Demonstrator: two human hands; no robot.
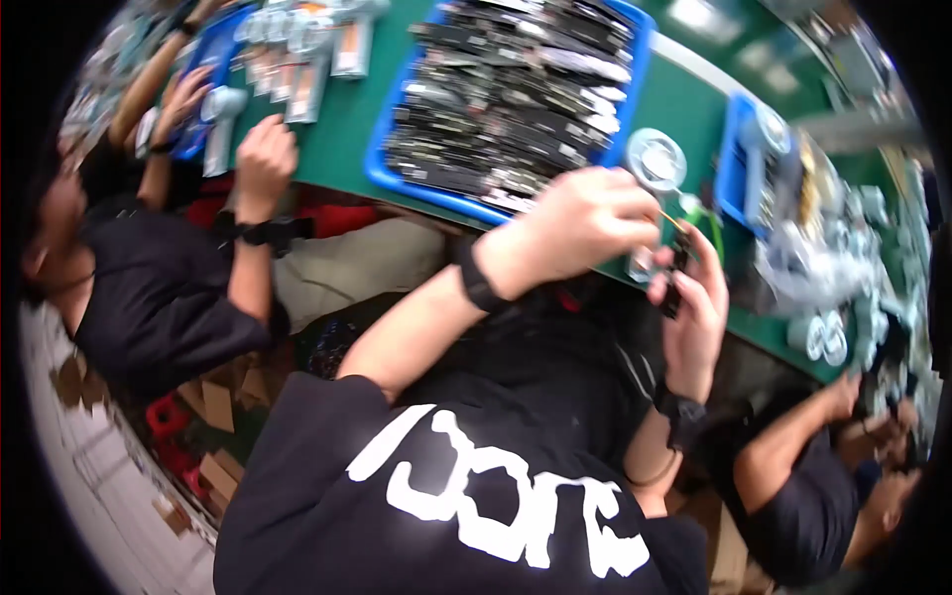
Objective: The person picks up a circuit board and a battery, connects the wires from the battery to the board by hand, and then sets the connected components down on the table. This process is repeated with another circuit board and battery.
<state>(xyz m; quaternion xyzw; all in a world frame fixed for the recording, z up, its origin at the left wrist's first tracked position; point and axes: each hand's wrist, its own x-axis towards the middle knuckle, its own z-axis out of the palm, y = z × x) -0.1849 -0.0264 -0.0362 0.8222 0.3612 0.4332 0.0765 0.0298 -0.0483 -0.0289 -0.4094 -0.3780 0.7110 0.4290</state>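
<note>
My right hand point(697, 297) is closed around a small dark part point(673, 288), held upright between thumb and fingers just past the table's front edge. My left hand point(590, 220) is closed in a pinch beside it. A thin yellowish strand, perhaps a wire point(671, 220), runs between the left fingertips and the top of the dark part. Motion blur hides what exactly the left fingers grip. Behind both hands a pale round fan-like piece point(655, 162) rests on the green table point(684, 104), with a green item point(702, 220) close to the right fingers.
A blue tray point(382, 177) full of dark flat parts lies ahead. At right are a smaller blue bin point(731, 159), clear plastic bags point(808, 268) and pale fan-like pieces point(818, 337). Co-workers sit at left point(164, 288) and right point(803, 486). More pale handled pieces point(297, 50) stand far left.
</note>
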